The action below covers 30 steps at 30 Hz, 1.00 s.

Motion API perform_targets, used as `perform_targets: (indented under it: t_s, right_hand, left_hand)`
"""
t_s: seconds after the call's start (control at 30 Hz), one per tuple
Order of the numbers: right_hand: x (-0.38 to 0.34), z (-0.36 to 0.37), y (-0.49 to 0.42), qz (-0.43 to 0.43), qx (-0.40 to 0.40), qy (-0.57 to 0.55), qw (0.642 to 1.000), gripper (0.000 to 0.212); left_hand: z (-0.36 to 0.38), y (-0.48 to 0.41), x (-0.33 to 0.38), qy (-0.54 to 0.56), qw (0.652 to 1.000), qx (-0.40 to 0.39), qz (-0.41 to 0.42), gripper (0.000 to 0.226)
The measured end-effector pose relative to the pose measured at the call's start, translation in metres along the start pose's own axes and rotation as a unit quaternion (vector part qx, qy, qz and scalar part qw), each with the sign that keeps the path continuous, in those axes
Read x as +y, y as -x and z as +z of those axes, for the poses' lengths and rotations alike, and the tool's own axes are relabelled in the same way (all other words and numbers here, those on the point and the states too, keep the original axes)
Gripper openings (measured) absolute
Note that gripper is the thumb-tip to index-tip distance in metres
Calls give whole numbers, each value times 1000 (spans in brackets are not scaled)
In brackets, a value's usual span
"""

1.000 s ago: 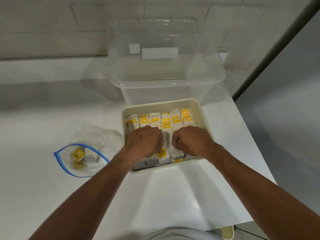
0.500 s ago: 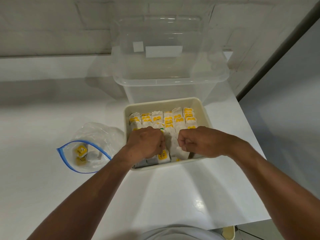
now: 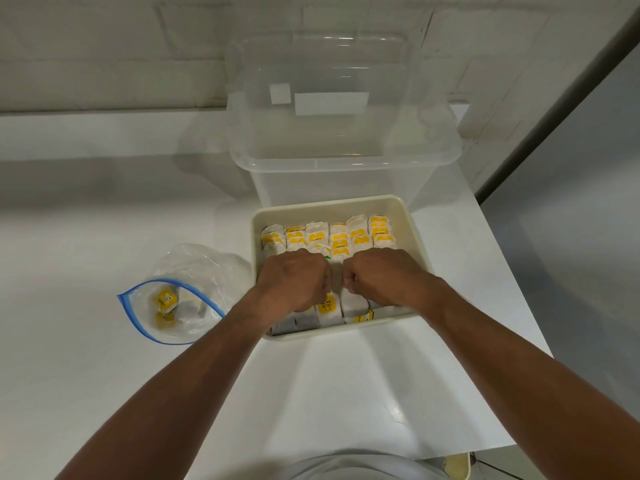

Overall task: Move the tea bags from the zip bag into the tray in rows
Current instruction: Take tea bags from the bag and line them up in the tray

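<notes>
A cream tray (image 3: 420, 237) sits on the white table, packed with rows of white and yellow tea bags (image 3: 346, 237). Both my hands are inside it, side by side over the middle rows. My left hand (image 3: 294, 278) and my right hand (image 3: 381, 275) are curled into fists, knuckles up, with the fingers pressed down among the tea bags; the fingertips are hidden. To the left of the tray lies the clear zip bag (image 3: 204, 268) with a blue seal, its mouth open, and a few tea bags (image 3: 166, 301) inside it.
A large clear plastic bin (image 3: 346, 161) stands right behind the tray, against the wall. The table's right edge (image 3: 512, 299) runs close to the tray, with the floor beyond. A white rounded object (image 3: 346, 465) shows at the bottom edge.
My two hands have stayed fisted in the tray and shifted slightly, with the right hand drawing closer to the left. The zip bag has not moved.
</notes>
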State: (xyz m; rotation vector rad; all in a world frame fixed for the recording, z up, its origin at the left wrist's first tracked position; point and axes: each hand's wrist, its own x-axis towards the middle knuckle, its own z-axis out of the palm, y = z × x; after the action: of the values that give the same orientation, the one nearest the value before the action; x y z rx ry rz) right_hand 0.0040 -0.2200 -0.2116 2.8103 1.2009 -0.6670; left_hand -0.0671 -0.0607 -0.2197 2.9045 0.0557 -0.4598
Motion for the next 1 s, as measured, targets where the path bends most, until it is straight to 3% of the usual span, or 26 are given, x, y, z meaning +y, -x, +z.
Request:
perform_targets:
  t_s: [0.1,0.37,0.53,0.6,0.73,1.0]
  right_hand:
    - [1,0,0,4,-8,9,1000,20]
    - [5,0,5,7,-3,-71,997,8]
    - [6,-19,27,-54,-143,-141,978,10]
    - [7,-24,27,-60,-166,-128,976,11]
    - [5,-20,12,-39,-156,-101,982,15]
    - [1,-2,2,-18,-34,-24,999,11]
  left_hand:
    - [-1,0,0,11,1000,-3,4,9]
    - [-3,1,1,-3,1000,24,0,13]
    - [-4,2,1,-8,1000,17,19,11]
    - [-4,2,2,-8,1000,18,23,11]
    - [-3,1,5,-6,1000,10,9,12]
    - [-1,0,0,-6,1000,25,-3,19]
